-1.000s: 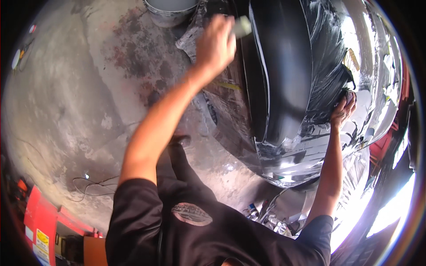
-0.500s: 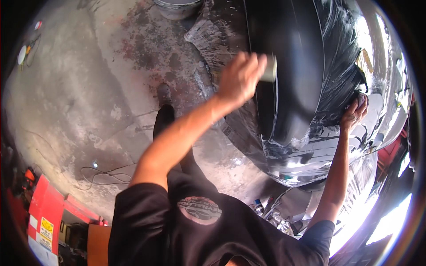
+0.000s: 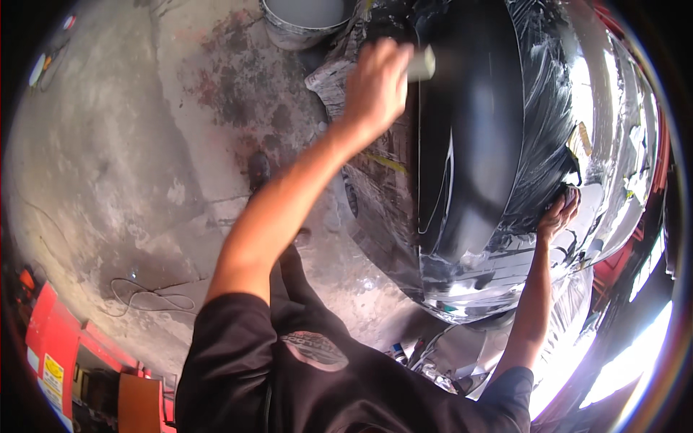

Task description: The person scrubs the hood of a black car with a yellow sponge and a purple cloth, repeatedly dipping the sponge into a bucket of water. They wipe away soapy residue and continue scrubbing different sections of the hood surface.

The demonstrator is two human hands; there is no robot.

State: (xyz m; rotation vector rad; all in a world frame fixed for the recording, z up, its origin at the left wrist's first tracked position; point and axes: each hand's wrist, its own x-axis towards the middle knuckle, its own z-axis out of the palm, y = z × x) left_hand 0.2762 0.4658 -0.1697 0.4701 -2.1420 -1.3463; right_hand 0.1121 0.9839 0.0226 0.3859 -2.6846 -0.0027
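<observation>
My left hand [image 3: 377,86] is closed around a pale rectangular block [image 3: 422,65], slightly blurred, whose end juts out past the fingers. It is over the left edge of a glossy black car body panel [image 3: 487,108]; whether the block touches the panel I cannot tell. On the right, my right hand [image 3: 559,215] has its fingers curled over a small dark purplish thing [image 3: 572,195], mostly hidden, at the edge of the dark plastic sheeting [image 3: 545,101] that covers the car beside the panel.
A bucket [image 3: 303,29] of greyish liquid stands on the stained concrete floor [image 3: 123,166] at the far side. Whitish-streaked masking sheet [image 3: 375,187] lines the panel's left side. A thin cable [image 3: 148,296] lies on the floor, near a red cabinet [image 3: 54,328] at lower left.
My left hand has moved farther away and a little left with the block, toward the panel's left edge. The view has shifted, showing more of the bucket. My right hand stays by the sheeting.
</observation>
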